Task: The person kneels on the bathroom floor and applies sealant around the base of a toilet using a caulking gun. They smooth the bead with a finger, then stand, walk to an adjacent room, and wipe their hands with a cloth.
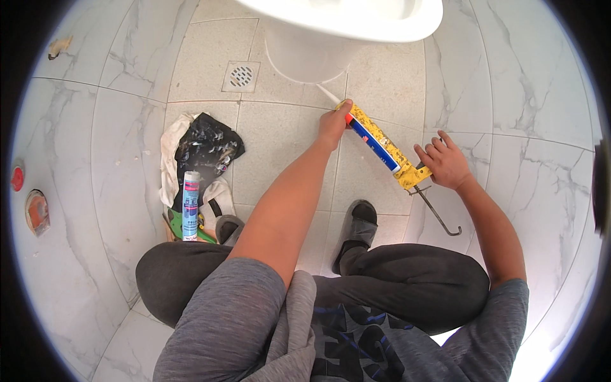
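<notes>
A yellow, stained caulking gun (396, 156) with a blue sealant tube (375, 145) in its cradle lies slantwise between my hands. My left hand (333, 125) is wrapped round its front end, just behind the pale nozzle (329, 93). The nozzle's tip meets or nearly meets the foot of the white toilet (305, 54), where it stands on the floor tiles. At the back end my right hand (443, 160) grips the handle, its index finger stretched out. A bent metal rod (438, 212) sticks out behind the gun.
On the left floor lie a black plastic bag (207, 146), a white cloth (170, 159), a second light-blue tube (190, 207) and something green (175, 224). A square floor drain (241, 77) sits left of the toilet. Marbled wall tiles (130, 146) close in both sides.
</notes>
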Available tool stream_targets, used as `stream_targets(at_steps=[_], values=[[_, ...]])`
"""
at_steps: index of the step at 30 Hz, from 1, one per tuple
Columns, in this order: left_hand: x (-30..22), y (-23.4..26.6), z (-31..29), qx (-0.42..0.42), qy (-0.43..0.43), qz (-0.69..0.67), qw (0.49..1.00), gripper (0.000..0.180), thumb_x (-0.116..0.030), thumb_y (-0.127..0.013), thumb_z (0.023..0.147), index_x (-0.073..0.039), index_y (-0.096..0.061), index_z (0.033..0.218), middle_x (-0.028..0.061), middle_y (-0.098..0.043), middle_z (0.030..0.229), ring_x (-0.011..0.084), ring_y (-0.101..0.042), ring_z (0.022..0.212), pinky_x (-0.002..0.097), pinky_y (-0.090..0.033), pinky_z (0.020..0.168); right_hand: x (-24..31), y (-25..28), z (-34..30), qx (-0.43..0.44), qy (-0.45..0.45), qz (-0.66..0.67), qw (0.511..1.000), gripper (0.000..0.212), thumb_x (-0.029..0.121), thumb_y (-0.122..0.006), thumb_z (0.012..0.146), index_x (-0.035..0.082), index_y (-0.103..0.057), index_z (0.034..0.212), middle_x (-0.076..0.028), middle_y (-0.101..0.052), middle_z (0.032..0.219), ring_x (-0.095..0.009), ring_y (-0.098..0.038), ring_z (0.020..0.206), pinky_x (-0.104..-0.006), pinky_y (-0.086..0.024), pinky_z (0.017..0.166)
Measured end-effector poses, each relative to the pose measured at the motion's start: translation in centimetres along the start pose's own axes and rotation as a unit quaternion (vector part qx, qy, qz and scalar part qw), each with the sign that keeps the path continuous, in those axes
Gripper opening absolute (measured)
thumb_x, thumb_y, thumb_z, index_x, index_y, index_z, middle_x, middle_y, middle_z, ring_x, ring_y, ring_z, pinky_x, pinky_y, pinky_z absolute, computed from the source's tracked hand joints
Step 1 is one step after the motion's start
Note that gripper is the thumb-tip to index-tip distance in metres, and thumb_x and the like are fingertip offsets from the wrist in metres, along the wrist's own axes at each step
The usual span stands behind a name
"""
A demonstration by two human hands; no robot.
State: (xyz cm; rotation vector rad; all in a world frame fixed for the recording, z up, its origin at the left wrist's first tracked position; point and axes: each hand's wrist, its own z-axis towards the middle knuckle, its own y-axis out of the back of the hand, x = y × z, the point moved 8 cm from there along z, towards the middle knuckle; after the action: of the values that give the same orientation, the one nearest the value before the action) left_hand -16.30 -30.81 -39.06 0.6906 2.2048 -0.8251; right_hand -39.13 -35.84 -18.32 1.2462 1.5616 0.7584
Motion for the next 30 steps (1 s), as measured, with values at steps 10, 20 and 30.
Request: stream_targets(at_steps=[10,20,30], values=[[0.26,-0.12,0.25,-0.02,0.02,0.002,1.0,0.064,-0.049,-0.073,0.093,0.014,-0.07,0.106,0.0156,-0.072,0.098,0.0203,-0.07,0.081,0.0322,-0.058,0.071,-0.42,0.08,0.07,-0.023,0.004,0.034,0.999,0.054,0.018,-0.076,0.072,0.011,-0.066,0.124,-0.001,-0.06,0.092,-0.021,-0.059,0.097,-0.0426,-0.044,0.106],[0.74,0.17,0.62,-0.029,0.028,0.009,0.999,0.067,-0.049,-0.073,0.092,0.016,-0.068,0.108,0.0169,-0.071,0.1,0.0212,-0.07,0.082,0.0324,-0.058,0.071,-0.55,0.65,0.36,-0.088,0.009,0.052,0.995,0.038,0.021,-0.075,0.08,0.01,-0.07,0.116,0.001,-0.059,0.082,-0.019,-0.057,0.086,-0.0369,-0.046,0.094],[0.73,0.32,0.43,-0.041,0.027,0.007,0.999,0.07,-0.05,-0.073,0.092,0.018,-0.067,0.109,0.0181,-0.071,0.101,0.0216,-0.071,0.083,0.0318,-0.059,0.071,-0.73,0.36,0.52,-0.092,0.005,0.04,0.995,0.038,0.018,-0.072,0.076,0.009,-0.072,0.112,0.002,-0.059,0.079,-0.018,-0.057,0.082,-0.033,-0.045,0.086]])
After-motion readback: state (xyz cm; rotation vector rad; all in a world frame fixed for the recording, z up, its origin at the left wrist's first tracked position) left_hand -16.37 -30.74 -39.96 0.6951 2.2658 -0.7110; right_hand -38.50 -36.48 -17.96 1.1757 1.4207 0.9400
